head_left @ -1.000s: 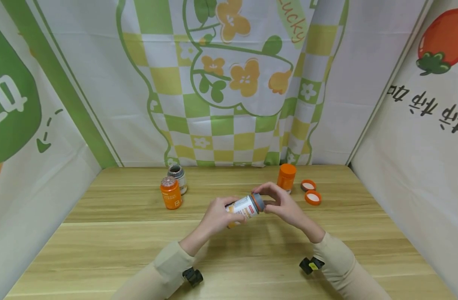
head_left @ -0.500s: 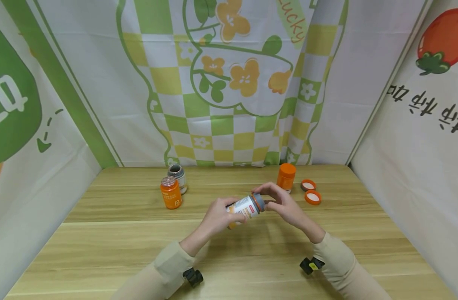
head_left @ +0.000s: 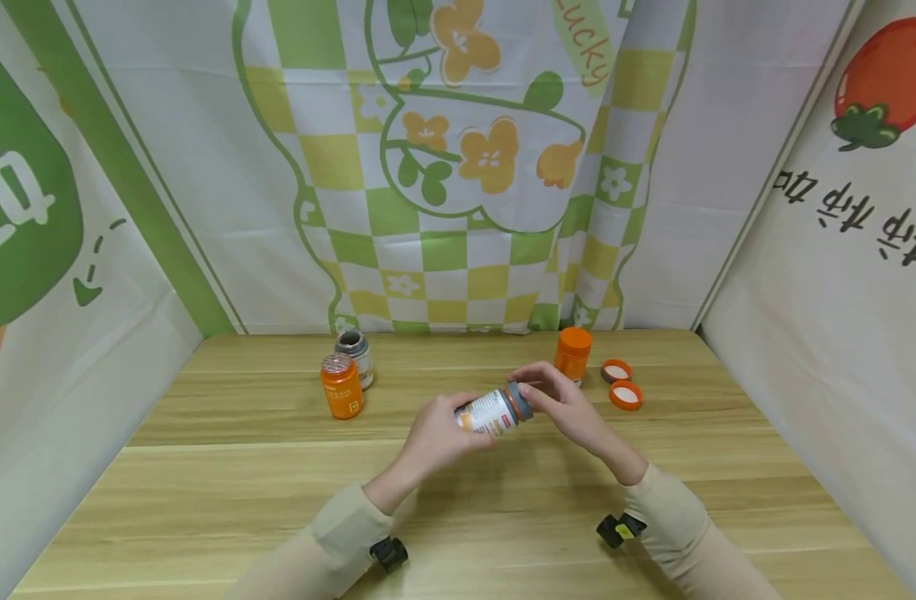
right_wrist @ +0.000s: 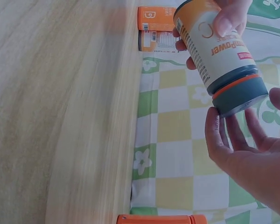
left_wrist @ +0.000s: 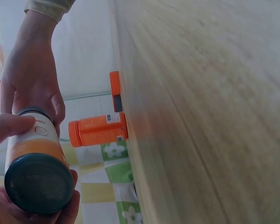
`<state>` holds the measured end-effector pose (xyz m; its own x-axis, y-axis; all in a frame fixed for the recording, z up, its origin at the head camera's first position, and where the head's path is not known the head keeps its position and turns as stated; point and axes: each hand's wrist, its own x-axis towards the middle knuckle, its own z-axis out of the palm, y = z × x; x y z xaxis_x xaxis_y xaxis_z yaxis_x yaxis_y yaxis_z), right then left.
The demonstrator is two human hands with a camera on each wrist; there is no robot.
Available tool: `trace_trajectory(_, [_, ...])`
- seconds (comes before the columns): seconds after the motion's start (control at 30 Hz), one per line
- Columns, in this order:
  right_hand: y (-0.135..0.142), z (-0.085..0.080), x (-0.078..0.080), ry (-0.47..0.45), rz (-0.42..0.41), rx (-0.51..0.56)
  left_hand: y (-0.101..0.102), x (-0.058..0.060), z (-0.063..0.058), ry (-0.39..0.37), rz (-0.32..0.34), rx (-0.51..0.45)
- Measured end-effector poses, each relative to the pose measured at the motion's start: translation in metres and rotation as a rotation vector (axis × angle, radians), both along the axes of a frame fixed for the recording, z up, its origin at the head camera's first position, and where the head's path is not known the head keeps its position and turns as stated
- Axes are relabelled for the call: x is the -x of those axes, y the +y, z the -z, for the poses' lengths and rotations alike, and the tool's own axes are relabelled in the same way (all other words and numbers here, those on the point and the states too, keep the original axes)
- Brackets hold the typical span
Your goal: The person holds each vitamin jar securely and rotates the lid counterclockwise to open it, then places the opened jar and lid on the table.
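A white-and-orange pill bottle [head_left: 488, 415] lies tilted above the wooden table, its grey cap [right_wrist: 240, 95] with an orange ring pointing right. My left hand [head_left: 433, 433] grips the bottle's body, thumb on the label side and fingers behind. The dark base [left_wrist: 39, 184] faces the camera in the left wrist view. At the other end, my right hand [head_left: 573, 414] holds the cap with its fingertips on one side and the thumb at the opposite edge. In the left wrist view the bottle hides part of the right fingers.
On the left stand an orange bottle [head_left: 342, 390] with a silvery top and an uncapped grey-and-white bottle [head_left: 364, 367]. A capped orange bottle [head_left: 573, 357] is at the back right, beside two upturned lids, one grey-orange [head_left: 617, 370], one orange [head_left: 626, 395]. Printed cloth [head_left: 473, 250] hangs behind the table.
My right thumb has shifted from the near lower side of the cap up onto its upper edge. The left hand has turned the bottle slightly; the standing bottles and lids are unmoved.
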<state>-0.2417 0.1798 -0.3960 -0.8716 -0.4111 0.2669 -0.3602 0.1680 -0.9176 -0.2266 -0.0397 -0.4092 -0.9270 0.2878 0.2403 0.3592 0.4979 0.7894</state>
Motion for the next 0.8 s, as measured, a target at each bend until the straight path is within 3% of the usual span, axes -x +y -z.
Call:
trace_trajectory(0.3, [-0.0044,0.0013,0.002,-0.151,0.085,-0.13,-0.0002,0.0018,0.0024,0.042,-0.02,0.033])
trace_trajectory(0.5, [-0.0051,0.0031,0.0025,-0.166,0.107,-0.196,-0.0011,0.0014,0.0017,0.055,-0.031,0.03])
trace_trajectory(0.8, [-0.0068,0.0026,0.0027,-0.184,0.089,-0.176,-0.0025,0.002,0.0016,0.066,-0.047,0.04])
